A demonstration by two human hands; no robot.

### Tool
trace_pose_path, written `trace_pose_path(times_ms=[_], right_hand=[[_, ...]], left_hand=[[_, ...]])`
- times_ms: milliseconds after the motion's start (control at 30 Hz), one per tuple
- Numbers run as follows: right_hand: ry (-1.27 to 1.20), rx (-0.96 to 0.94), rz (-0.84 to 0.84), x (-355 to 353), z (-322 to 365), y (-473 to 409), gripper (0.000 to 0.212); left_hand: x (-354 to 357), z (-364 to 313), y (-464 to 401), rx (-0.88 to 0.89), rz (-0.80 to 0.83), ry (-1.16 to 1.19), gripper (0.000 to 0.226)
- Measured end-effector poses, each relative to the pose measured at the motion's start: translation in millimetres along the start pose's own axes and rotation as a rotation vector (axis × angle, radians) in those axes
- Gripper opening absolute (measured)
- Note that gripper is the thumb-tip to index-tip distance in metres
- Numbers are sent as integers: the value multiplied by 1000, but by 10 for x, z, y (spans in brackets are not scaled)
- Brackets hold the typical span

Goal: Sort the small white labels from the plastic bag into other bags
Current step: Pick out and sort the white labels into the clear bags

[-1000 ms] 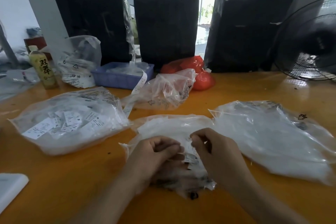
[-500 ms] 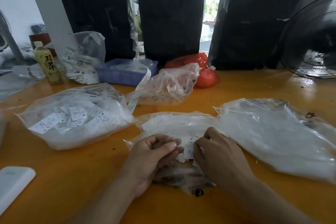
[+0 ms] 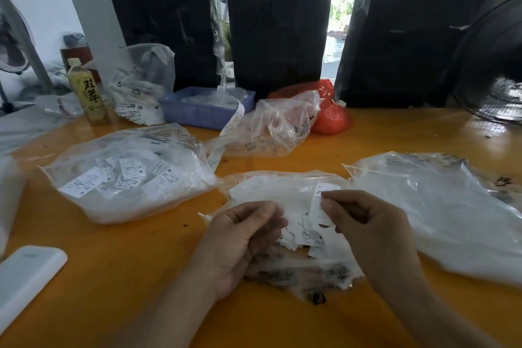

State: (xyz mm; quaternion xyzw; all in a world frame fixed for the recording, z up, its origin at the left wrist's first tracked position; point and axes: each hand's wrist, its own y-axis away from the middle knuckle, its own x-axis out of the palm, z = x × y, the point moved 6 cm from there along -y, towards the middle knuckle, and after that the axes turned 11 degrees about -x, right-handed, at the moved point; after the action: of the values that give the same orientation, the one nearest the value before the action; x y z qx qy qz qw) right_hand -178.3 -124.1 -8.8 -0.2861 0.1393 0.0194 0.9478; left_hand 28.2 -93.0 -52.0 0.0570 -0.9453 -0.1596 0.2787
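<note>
Right hand's (image 3: 367, 223) grip pinches a small white printed label (image 3: 320, 200).

fan (image 3: 493, 65) cropped right, label print unreadable

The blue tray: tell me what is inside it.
The blue tray holds crumpled clear plastic, and a long white label strip trails out over its front rim. Anything beneath the plastic is covered, so it cannot be seen.
</note>
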Motion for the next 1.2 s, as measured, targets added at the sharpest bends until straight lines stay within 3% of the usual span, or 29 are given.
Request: trace_pose_path(times_ms=[100,233,300,400,500,567,700,833,900,1033,1200], right_hand=[[-54,22,50,12,-61,16,27],[105,-44,135,42,-53,12,28],[128,-66,199,106,27,26,11],[244,-52,369,248,68,69,44],[305,-96,318,253,102,43,17],[292,-122,268,212,112,38,10],[279,-104,226,183,77,47,19],[236,-51,251,212,18,49,52],[214,-49,309,251,17,59,58],[277,-86,326,270,54,63,20],[326,-131,385,311,57,87,8]], left_hand=[[-12,-14,22,23,-51,-44,25],[29,-30,59,69,-36,-123,35],[84,-17,85,96,0,-218,32],[138,40,98,114,-12,-392,44],[151,52,105,116,-14,-448,39],[149,44,109,85,4,-380,31],[160,65,118,12,-14,-342,22],[152,54,119,7,-32,-323,25],[132,33,112,37,-31,-331,31],[110,46,93,50,-33,-326,20],[138,42,107,83,33,-374,32]])
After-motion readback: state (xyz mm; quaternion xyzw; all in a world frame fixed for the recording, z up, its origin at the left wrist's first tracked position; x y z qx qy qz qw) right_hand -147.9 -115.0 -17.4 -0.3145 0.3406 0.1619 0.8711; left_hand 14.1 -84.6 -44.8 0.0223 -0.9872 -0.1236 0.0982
